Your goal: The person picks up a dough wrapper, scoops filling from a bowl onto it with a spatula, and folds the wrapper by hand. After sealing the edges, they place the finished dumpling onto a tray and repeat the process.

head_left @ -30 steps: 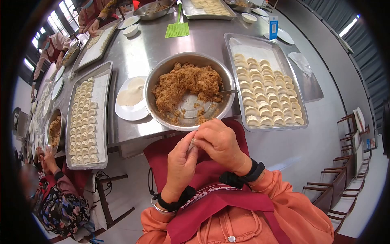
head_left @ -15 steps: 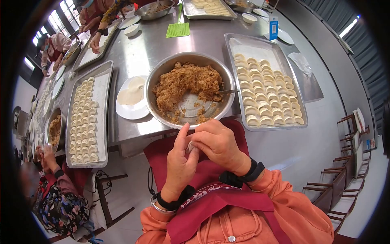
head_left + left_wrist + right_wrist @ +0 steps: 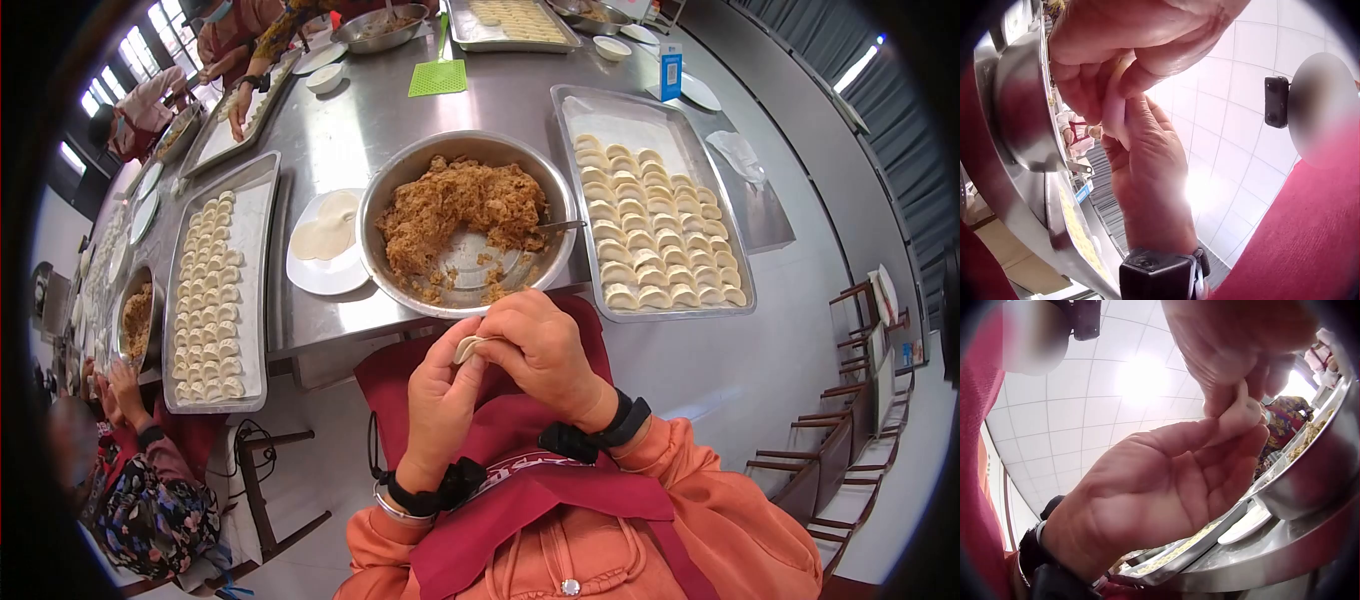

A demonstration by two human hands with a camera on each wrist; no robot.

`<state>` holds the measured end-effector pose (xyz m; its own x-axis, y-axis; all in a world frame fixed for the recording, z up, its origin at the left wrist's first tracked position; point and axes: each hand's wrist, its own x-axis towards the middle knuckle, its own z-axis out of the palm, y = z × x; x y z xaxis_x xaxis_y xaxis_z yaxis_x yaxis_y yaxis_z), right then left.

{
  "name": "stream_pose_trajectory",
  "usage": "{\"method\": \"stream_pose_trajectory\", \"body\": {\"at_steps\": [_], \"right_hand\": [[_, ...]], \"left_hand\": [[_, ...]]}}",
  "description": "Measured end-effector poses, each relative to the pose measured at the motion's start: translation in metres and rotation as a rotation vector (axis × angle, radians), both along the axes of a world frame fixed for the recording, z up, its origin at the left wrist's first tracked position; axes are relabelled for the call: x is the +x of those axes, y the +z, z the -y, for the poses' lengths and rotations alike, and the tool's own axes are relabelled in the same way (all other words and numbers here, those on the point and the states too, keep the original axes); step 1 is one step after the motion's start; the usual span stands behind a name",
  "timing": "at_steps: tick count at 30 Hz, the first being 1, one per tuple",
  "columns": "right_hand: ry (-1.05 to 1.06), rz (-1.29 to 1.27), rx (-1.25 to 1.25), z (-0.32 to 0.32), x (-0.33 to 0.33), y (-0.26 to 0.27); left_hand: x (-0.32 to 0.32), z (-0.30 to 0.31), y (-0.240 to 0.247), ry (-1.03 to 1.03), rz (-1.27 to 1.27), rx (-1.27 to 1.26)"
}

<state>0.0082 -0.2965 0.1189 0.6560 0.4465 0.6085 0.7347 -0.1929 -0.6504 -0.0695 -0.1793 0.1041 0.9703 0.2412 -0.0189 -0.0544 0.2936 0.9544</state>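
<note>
A pale dumpling [image 3: 466, 348] is held between both hands, in front of the near rim of the steel bowl [image 3: 470, 312]. My left hand [image 3: 443, 395] grips it from the left, thumb on the near side. From the other side, my right hand [image 3: 545, 352] pinches its edge between thumb and fingers. In the right wrist view the folded dough [image 3: 1238, 417] shows a rounded, bulging body above the left palm. The left wrist view has the dumpling [image 3: 1113, 115] partly hidden behind fingers. Brown minced filling [image 3: 460, 205] lies in the bowl, with a metal utensil handle [image 3: 562, 227] over its right rim.
Round wrappers [image 3: 325, 232] lie on a white plate [image 3: 330, 280] left of the bowl. Trays of dumplings stand at right [image 3: 735, 314] and left [image 3: 262, 330]. A green fly swatter [image 3: 437, 78] lies farther back. Another person's hands [image 3: 122, 392] work at lower left.
The dumpling shows more clearly between my hands as the left fingers, raised half a second ago, fold back behind it. At back left, another person's arm has reached onto a tray.
</note>
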Motion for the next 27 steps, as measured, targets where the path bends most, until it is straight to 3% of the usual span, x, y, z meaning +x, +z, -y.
{"method": "stream_pose_trajectory", "body": {"at_steps": [1, 3, 9, 25, 27], "right_hand": [[0.012, 0.008, -0.014, 0.0004, 0.0005, -0.0002], [0.024, 0.016, -0.028, 0.0009, 0.001, 0.0], [0.037, 0.017, -0.073, 0.0018, 0.0006, 0.0016], [0.024, 0.049, -0.049, 0.0024, 0.0012, -0.0052], [0.009, 0.043, -0.047, 0.0026, 0.0009, -0.0044]], "left_hand": [[-0.0008, -0.0002, 0.0, 0.0, 0.0, 0.0], [-0.0019, -0.0014, 0.0006, -0.028, -0.036, 0.252], [-0.0006, -0.0038, 0.0041, -0.046, 0.001, 0.404], [0.0008, -0.0029, -0.001, -0.044, -0.042, 0.245], [0.0004, -0.0024, 0.001, -0.004, -0.072, 0.057]]}}
